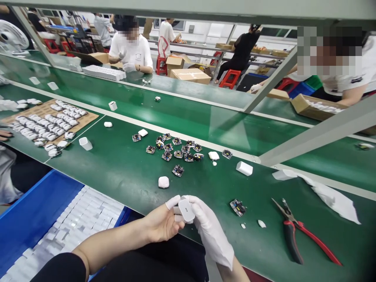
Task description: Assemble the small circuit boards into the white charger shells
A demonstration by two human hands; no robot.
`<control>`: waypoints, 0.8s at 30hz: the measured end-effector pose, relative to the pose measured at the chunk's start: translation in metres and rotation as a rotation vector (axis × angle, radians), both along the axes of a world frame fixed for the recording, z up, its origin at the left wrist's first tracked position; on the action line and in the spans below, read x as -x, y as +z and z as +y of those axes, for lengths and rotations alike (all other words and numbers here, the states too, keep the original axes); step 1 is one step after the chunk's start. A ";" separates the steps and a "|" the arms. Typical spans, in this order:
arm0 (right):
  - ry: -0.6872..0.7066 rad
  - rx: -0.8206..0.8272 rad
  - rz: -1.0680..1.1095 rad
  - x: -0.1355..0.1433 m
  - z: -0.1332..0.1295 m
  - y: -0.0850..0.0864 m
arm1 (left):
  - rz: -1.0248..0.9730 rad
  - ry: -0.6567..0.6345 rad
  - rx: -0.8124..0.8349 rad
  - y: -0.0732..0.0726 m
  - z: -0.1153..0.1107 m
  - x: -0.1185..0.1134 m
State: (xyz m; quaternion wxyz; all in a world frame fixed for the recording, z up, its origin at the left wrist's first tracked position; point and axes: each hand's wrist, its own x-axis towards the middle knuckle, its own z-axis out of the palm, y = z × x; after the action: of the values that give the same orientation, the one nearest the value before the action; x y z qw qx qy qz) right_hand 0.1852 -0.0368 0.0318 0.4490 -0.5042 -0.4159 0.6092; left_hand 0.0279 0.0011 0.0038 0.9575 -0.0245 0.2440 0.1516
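Note:
Both of my hands hold a white charger housing (187, 211) over the near edge of the green bench, with its small port slot facing me. My left hand (162, 223), bare except for white finger covers, grips it from the left. Wrapped around its right side is my right hand (209, 227) in a white glove. A white cap-like piece (163, 182) lies just beyond my hands, and a circuit board (178, 170) rests behind it. To the right lie another circuit board (238, 207) and red-and-black pliers (290, 223) with their jaws slightly apart.
Several circuit boards (169, 147) cluster mid-bench. A white housing (244, 168) lies near the divider. Rows of white parts cover a cardboard sheet (88, 119). A blue bin (32, 199) of white housings stands lower left. A slanted metal post (317, 129) rises at right. Co-workers sit across the bench.

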 end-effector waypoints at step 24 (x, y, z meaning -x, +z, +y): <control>0.147 -0.130 -0.547 -0.024 0.082 0.030 | 1.235 0.398 -2.319 -0.012 0.019 0.018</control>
State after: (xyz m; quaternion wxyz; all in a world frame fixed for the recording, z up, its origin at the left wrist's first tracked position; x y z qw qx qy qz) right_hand 0.2094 0.0455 0.0617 0.3064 -0.5884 -0.5952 0.4534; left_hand 0.0098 0.0200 -0.0081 0.1183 0.8383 0.3584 0.3934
